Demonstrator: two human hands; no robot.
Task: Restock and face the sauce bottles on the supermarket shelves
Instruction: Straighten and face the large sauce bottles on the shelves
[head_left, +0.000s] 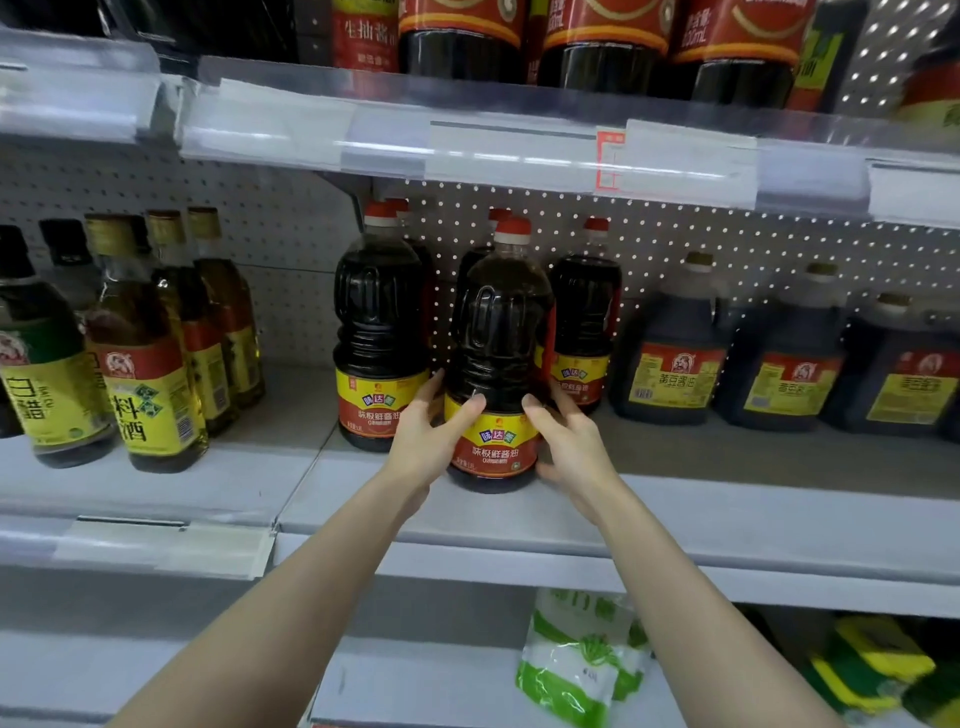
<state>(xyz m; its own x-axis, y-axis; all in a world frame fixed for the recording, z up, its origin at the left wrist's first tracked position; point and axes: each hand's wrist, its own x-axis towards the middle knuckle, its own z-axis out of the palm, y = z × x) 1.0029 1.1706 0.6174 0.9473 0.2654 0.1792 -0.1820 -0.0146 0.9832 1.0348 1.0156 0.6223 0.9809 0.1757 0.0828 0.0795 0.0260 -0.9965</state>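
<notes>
The soy sauce bottle gripped between the left hand and right hand is glossy, ribbed clear plastic, with a smooth red plastic cap and a shiny label. Under the hands, the shelf is matt painted metal. Above them, the price-tag strip is clear glossy plastic. Beyond them, the pegboard back panel looks matt. Below the right hand, a bag is glossy plastic film.

Head camera looks forward and down, near the shelf.
</notes>
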